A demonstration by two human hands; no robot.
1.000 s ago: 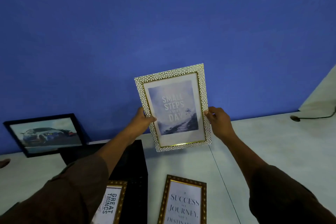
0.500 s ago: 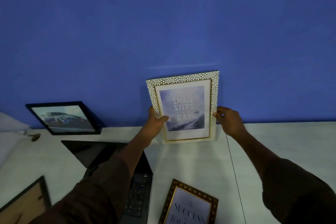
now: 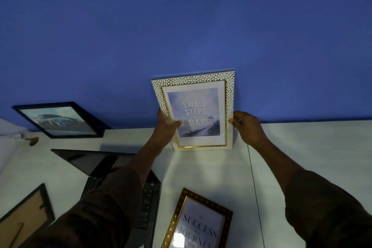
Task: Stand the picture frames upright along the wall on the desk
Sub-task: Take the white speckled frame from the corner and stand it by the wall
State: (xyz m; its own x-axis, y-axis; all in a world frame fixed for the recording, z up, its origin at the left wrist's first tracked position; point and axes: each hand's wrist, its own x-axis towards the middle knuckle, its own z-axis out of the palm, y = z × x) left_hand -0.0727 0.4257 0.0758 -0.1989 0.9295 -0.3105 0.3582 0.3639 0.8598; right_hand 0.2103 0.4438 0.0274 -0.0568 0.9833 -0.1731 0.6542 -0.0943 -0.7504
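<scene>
A white pebble-patterned frame [image 3: 201, 86] reading "Small steps every day" stands upright with its bottom edge on the white desk [image 3: 302, 157], close to the blue wall [image 3: 181, 26]. My left hand [image 3: 166, 127] grips its left edge, thumb on the glass. My right hand [image 3: 244, 125] holds its right edge. A black frame with a car picture [image 3: 60, 120] leans against the wall at the left. A gold-brown "Success" frame [image 3: 197, 221] lies flat at the near edge. Another black frame [image 3: 26, 213] lies face down at the bottom left.
An open black laptop [image 3: 96, 161] sits between my left arm and the car frame, its keyboard under my sleeve. A dark seam [image 3: 254, 187] runs across the desk on the right. A small round object [image 3: 33, 140] lies at the far left.
Both hands have carried the white frame away from me and down; its bottom edge now rests on the desk by the wall. The view has shifted closer to the wall.
</scene>
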